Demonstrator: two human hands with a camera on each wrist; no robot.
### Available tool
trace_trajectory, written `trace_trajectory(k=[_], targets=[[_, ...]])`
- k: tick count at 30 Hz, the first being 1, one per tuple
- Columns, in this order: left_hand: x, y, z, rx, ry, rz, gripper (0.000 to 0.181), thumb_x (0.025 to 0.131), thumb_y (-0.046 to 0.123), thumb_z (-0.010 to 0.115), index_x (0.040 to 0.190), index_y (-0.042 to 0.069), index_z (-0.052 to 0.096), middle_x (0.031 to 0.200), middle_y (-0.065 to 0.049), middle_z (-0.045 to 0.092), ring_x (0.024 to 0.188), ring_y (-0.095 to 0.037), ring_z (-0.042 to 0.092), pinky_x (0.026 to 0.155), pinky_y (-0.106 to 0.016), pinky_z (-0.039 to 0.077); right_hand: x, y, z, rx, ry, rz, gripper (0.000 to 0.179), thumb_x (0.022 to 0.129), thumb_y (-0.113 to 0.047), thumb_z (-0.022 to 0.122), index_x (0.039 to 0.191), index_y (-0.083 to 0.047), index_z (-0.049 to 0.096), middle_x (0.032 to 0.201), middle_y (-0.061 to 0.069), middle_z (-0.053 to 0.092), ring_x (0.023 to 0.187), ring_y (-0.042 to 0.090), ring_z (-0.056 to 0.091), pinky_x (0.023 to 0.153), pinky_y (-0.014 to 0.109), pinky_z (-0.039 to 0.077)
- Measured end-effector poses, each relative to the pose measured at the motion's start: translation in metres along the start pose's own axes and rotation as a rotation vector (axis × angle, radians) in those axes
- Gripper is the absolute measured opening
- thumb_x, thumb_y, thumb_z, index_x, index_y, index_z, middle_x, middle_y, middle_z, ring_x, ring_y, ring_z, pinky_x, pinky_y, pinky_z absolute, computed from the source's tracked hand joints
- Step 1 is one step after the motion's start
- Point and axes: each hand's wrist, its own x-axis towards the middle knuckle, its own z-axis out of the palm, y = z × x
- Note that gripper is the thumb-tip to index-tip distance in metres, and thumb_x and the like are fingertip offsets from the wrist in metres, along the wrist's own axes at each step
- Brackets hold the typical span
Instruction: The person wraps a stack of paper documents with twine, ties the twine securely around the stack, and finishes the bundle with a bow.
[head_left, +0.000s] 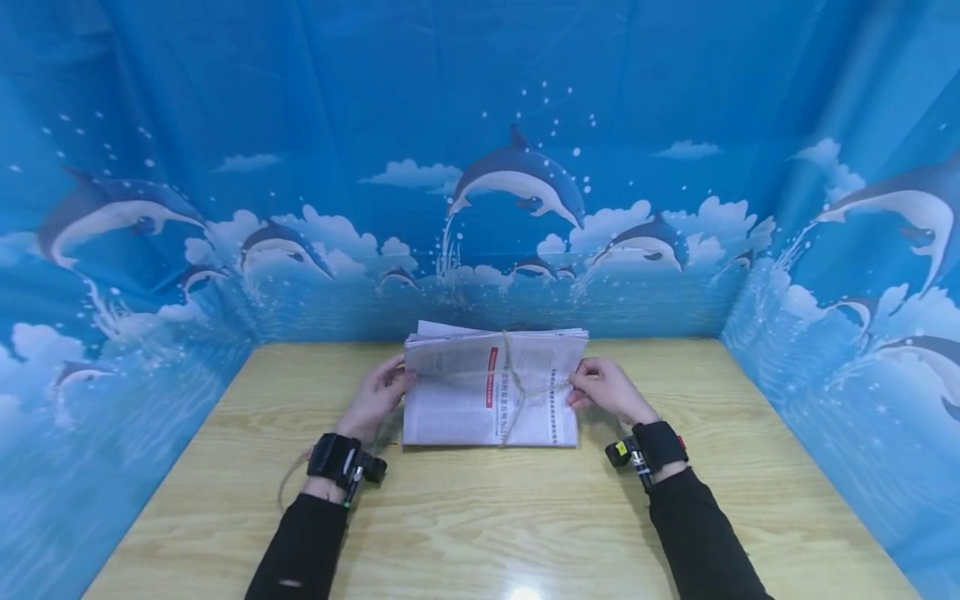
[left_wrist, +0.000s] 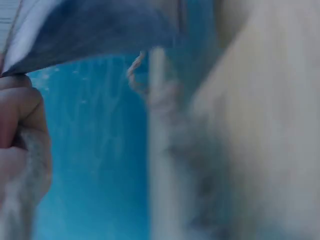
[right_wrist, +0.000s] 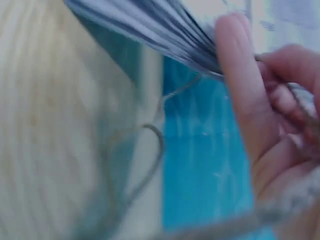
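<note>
On the pale wooden bench [head_left: 480, 517], the left hand [head_left: 377, 398] curls its fingers round the left edge of a folded stack of grey-white newspapers [head_left: 457, 400]; thin brown twine [head_left: 512, 379] crosses the stack; the right hand [head_left: 606, 390] pinches the twine at the stack's right edge.
</note>
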Motion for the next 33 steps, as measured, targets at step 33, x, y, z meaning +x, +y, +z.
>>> trace_trajectory(k=[33], targets=[[-0.028,-0.002,0.001,0.696,-0.307,-0.083,0.032,0.074,0.007,0.081,0.103,0.011,0.070,0.089,-0.002,0.068,0.080,-0.016,0.062,0.068,-0.029,0.053,-0.040,0.022,-0.031,-0.588,-0.303,-0.277,0.014,0.091,-0.008,0.065,0.089,-0.013,0.078,0.088,0.000,0.069,0.078,0.007,0.057,0.072,0.023,0.048]])
